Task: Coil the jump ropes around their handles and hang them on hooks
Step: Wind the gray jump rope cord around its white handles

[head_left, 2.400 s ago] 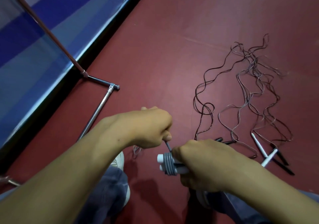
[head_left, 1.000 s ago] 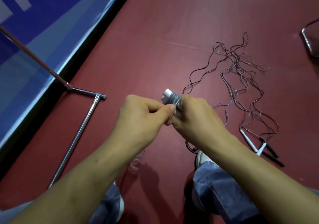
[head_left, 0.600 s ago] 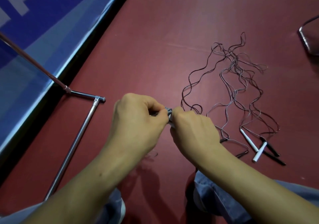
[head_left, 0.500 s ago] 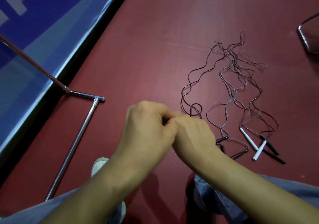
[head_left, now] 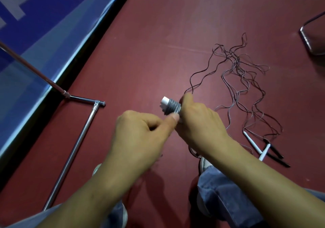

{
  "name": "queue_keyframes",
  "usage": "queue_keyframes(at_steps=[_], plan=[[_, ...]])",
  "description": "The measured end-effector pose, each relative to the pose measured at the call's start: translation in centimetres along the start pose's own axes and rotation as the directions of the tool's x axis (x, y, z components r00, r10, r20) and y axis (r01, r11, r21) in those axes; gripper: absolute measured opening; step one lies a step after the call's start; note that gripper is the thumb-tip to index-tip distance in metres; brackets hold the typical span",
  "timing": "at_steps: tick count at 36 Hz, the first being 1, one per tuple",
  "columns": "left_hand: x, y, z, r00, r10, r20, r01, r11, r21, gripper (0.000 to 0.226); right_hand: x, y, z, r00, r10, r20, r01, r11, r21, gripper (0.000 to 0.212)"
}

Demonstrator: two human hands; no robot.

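Head view, coiling stage. The right hand (head_left: 198, 120) grips one coiled jump rope (head_left: 170, 106), held above the floor (head_left: 158, 34). Grey cord is wound in close turns round its paired white handles, whose ends point up and to the left. The left hand (head_left: 140, 133) is curled, its thumb tip touching the coil's near edge; whether it pinches a cord end cannot be told.

This first rope appears almost wound, and probably only its tail remains to be secured. The loose ropes (head_left: 237, 80) lie tangled on the floor, with white handles (head_left: 251, 140) and black handles (head_left: 274, 150) beside them, all uncoiled. No hook is in view and nothing is hung.

Half a second earlier the hands were clasped together and hid the coil; now they have parted slightly and it is exposed.
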State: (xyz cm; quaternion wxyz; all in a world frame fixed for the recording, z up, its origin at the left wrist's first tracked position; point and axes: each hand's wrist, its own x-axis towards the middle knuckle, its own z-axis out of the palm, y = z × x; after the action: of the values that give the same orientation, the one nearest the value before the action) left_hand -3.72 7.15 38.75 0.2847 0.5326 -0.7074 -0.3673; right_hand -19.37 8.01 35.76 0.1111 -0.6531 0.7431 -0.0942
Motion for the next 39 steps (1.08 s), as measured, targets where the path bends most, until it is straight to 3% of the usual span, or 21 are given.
queue_keyframes(at_steps=[3,6,10,15,18,23,28,32,34,37,39], plan=[[0.5,-0.5,0.2,0.957,-0.270,0.102,0.288,0.921,-0.262,0.039,0.0,-0.1,-0.1,1.000,0.010,-0.028,-0.007,0.996,0.091,0.029],[1.2,-1.5,0.7,0.878,-0.384,0.287,0.478,0.749,-0.459,0.033,0.0,-0.5,-0.5,0.999,0.038,-0.022,-0.032,0.976,0.215,0.027],[2.0,-2.1,0.8,0.805,-0.406,0.433,0.591,0.611,-0.526,0.036,0.3,-0.7,-1.0,0.999,0.048,0.010,-0.049,0.941,0.335,0.025],[3.0,-2.7,-0.3,0.745,-0.337,0.576,0.637,0.616,-0.464,0.026,0.0,-1.1,-1.6,0.993,0.045,0.107,-0.090,0.881,0.465,0.022],[3.1,-2.8,-0.6,0.732,-0.234,0.639,0.618,0.623,-0.479,0.036,-0.1,-1.6,-2.3,0.983,0.051,0.178,-0.145,0.807,0.572,0.019],[3.4,-3.0,-1.5,0.811,-0.042,0.583,0.409,0.753,-0.515,0.033,-0.2,-1.8,-3.6,0.947,0.008,0.322,-0.262,0.600,0.756,0.019],[3.6,-2.8,-2.4,0.855,0.039,0.517,0.259,0.831,-0.491,0.024,-0.3,-2.0,-3.8,0.941,-0.016,0.338,-0.287,0.491,0.822,0.029],[3.9,-2.9,-2.3,0.896,0.095,0.434,0.171,0.828,-0.534,0.020,-0.4,-2.1,-4.0,0.948,-0.055,0.315,-0.269,0.396,0.878,0.027],[3.9,-2.8,-2.3,0.893,0.128,0.432,0.157,0.810,-0.564,0.033,-0.6,-2.2,-4.0,0.929,-0.120,0.349,-0.303,0.294,0.907,0.021],[3.9,-2.2,-2.4,0.867,0.211,0.452,0.136,0.772,-0.621,0.031,-0.9,-2.2,-4.4,0.860,-0.270,0.434,-0.430,0.075,0.900,0.006],[3.9,-2.0,-2.6,0.851,0.239,0.467,0.132,0.763,-0.633,0.030,-1.0,-1.9,-4.7,0.796,-0.388,0.465,-0.520,-0.046,0.853,0.014]])
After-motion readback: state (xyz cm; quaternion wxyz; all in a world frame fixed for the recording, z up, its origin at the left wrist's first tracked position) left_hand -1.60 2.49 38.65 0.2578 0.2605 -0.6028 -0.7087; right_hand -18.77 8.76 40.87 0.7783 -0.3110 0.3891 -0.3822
